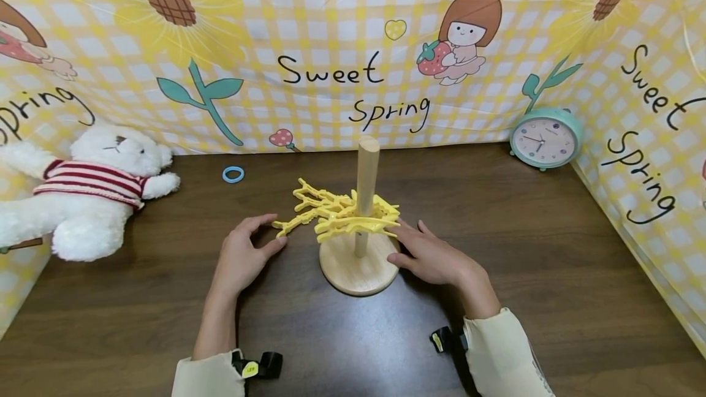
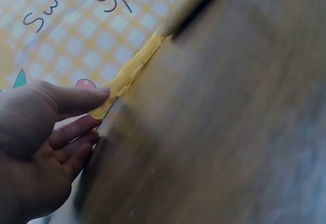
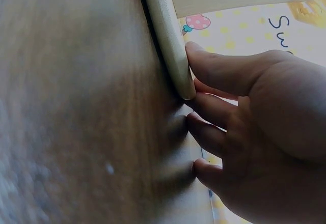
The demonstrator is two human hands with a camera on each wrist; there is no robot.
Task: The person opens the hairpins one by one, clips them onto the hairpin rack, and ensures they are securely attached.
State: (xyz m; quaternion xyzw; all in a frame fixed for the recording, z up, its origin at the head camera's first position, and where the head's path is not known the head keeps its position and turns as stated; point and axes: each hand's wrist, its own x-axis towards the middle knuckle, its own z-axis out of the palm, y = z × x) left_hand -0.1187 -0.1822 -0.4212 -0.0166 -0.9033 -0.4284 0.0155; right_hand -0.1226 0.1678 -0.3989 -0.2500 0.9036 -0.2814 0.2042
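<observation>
A wooden stand, with a round base (image 1: 355, 277) and an upright post (image 1: 368, 170), stands in the middle of the table. Yellow branched pieces (image 1: 331, 207) are clustered around the post, above the base, and one arm reaches out to the left. My left hand (image 1: 242, 253) pinches the end of that arm; in the left wrist view the thumb lies over the yellow tip (image 2: 122, 81), fingers behind it. My right hand (image 1: 436, 256) holds the base's right rim (image 3: 170, 46), thumb and fingertips against it. Some right fingers are partly hidden behind the pieces in the head view.
A blue ring (image 1: 233, 174) lies on the table (image 1: 138, 323) at the back left. A white teddy bear (image 1: 105, 185) in a striped shirt sits at the left edge. A mint alarm clock (image 1: 546, 138) stands back right, against the patterned cloth (image 1: 320, 11).
</observation>
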